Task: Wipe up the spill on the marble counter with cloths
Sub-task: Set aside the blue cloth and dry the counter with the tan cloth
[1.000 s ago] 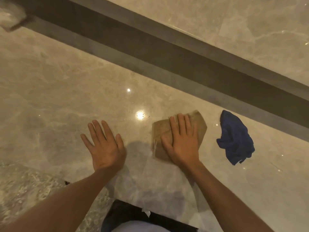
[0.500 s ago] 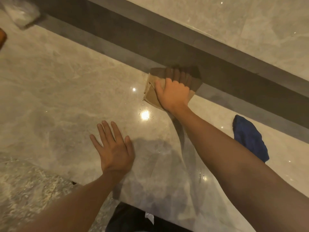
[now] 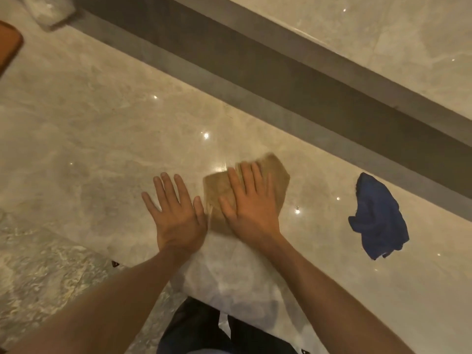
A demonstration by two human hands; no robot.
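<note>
Marble counter (image 3: 89, 129), right hand (image 3: 251, 213) flat on tan cloth (image 3: 277, 175)

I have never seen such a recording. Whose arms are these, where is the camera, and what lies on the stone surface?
No machine here: these are a person's two bare arms. The single camera sits on the person's head and looks forward and down. The left hand lies flat and open on the marble counter, holding nothing. The right hand presses flat on a folded tan cloth, which looks blurred. A crumpled blue cloth lies apart, further right, untouched. A dark ledge runs along the counter's far side. I cannot clearly see any spill.
</note>
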